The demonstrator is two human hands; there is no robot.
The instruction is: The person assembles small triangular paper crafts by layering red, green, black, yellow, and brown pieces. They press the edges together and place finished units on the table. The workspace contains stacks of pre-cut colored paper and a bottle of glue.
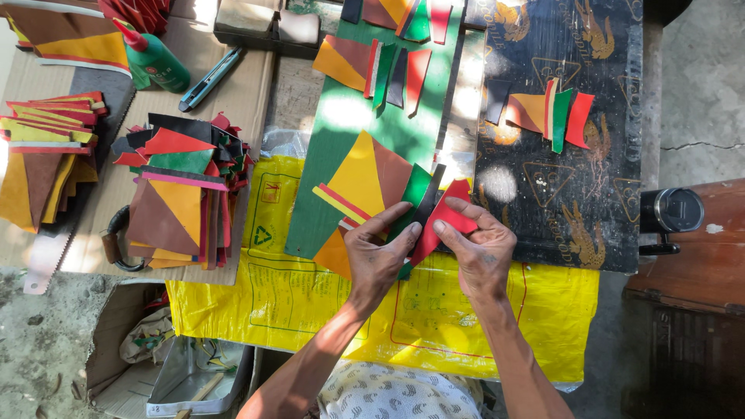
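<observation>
- Hands first: your left hand (378, 250) and right hand (479, 250) sit close together over the green board (341, 132), both pinched on one fan of leather pieces; neither is free.
- Your left hand's fingers press on the green strip (415, 194) and the dark strip beside it, while your right hand grips the red piece (450, 217) at the fan's outer edge.
- That half-built fan (372, 186) of yellow, brown, green, black and red lies at the board's near end, partly over the yellow sack (295, 295). I judge it unfinished, since the red piece is held at its edge rather than lying flat in place.
- Two similar fans already lie laid out: one further up the green board (372, 68), another on the black printed sheet (555, 112). These look complete to me.
- Plenty appears left: a thick stack of cut pieces (182, 194) waits on the cardboard to your left, with another pile (46, 155) at the far left.
- A green glue bottle (155, 62) and a utility knife (209, 77) rest beyond the stack, well away from both hands.
</observation>
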